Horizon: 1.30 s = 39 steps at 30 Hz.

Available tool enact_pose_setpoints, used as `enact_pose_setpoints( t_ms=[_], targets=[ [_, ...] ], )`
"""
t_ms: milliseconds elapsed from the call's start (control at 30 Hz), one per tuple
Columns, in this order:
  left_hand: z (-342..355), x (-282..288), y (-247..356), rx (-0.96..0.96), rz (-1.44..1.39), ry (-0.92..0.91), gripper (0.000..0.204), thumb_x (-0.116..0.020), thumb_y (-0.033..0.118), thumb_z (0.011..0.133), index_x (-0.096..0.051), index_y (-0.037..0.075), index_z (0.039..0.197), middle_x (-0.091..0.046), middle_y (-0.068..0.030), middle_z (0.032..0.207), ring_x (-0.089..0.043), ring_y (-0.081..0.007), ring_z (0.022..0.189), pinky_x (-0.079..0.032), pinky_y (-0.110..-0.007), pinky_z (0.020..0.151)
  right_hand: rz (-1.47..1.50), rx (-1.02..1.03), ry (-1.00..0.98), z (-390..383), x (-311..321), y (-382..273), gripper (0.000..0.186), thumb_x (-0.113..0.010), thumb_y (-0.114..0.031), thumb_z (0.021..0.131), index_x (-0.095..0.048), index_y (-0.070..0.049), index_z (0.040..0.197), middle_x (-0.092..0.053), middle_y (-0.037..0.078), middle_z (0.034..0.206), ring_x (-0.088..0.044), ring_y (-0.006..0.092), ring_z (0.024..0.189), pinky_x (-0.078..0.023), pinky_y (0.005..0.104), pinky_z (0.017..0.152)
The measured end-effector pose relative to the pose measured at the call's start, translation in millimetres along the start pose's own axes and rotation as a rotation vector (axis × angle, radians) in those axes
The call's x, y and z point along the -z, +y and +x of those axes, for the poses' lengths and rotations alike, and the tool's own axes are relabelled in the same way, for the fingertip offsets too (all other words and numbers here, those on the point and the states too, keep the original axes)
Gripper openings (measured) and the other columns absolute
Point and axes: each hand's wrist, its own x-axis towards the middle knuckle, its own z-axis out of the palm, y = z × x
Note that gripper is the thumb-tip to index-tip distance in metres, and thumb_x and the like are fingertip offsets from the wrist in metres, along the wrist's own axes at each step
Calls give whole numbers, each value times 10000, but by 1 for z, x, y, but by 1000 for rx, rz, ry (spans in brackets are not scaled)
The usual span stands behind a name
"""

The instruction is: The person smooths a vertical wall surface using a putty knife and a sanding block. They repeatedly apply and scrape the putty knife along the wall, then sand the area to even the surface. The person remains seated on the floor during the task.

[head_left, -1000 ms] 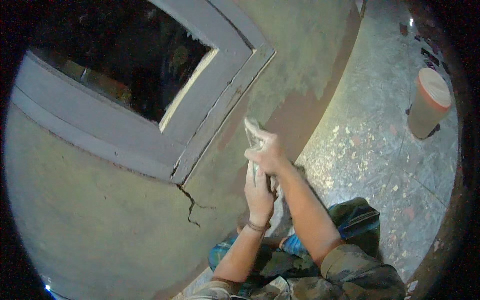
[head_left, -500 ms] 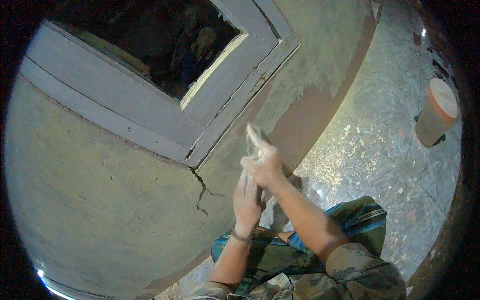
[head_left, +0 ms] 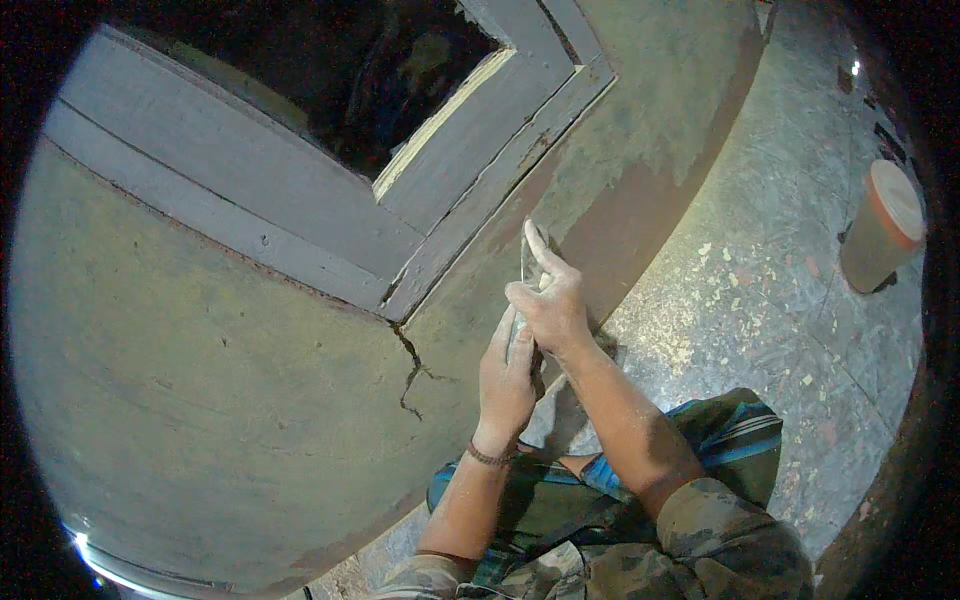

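My right hand (head_left: 556, 312), dusted with pale powder, is closed around a thin flat tool (head_left: 523, 262) seen edge-on. Its index finger stretches out along the tool. Just below, my left hand (head_left: 507, 385) presses its fingers against the tool's lower part and the underside of the right hand. Most of the tool is hidden by the hands, so its exact kind is unclear. Both hands are at the greenish wall (head_left: 250, 420), close to the lower corner of a grey window frame (head_left: 400, 262).
A branching crack (head_left: 410, 372) runs down the wall from the frame's corner. To the right, a beige bucket (head_left: 873, 240) with an orange rim and pale lid stands on the grey floor (head_left: 800, 330). Pale flakes (head_left: 705, 262) are scattered near the wall's foot. My bent legs are below.
Both hands have moved together up and to the right along the wall, with the tool still between them. The view has shifted slightly.
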Motion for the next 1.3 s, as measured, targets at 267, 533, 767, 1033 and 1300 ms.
enact_pose_setpoints(
  t_ms=[267, 533, 767, 1033, 1300],
  targets=[
    [-39, 34, -6, -105, 96, 38, 480, -455, 291, 1071, -519, -54, 1398, -639, -188, 1285, -614, -252, 1174, -474, -357, 989, -156, 113, -113, -37, -29, 5, 800, -616, 8, 771, -369, 77, 1529, -616, 144, 1318, -599, 90, 938, -494, 235, 817],
    [-45, 38, -20, -87, 134, 39, 547, -474, 342, 1055, -500, -59, 1427, -647, -188, 1262, -611, -250, 1140, -468, -365, 975, 12, -42, -183, -46, -29, 1, 791, -624, 3, 767, -386, 86, 1517, -600, 175, 1377, -616, 78, 936, -504, 223, 805],
    [-29, 36, -21, -235, 268, 28, 530, -453, 328, 1066, -497, -50, 1435, -643, -193, 1283, -612, -240, 1148, -468, -358, 967, 37, 7, -51, -33, -33, 9, 809, -666, -169, 752, -434, 2, 1508, -587, 279, 1390, -565, 358, 1317, -406, 330, 1120],
    [-28, 35, -12, -88, 82, 28, 532, -450, 337, 1066, -497, -38, 1440, -643, -187, 1319, -626, -256, 1183, -469, -357, 991, 77, 51, -99, -29, -30, 7, 807, -658, -161, 754, -439, -12, 1516, -609, 271, 1372, -624, 341, 1252, -476, 379, 1041],
    [-21, 27, -4, 145, -44, 19, 552, -466, 352, 1062, -486, -43, 1447, -674, -105, 1060, -580, -171, 821, -489, -321, 767, -8, 27, -96, -20, -26, 8, 835, -668, -187, 733, -446, -87, 1532, -598, 287, 1373, -618, 287, 1270, -476, 366, 1034]
  ],
)
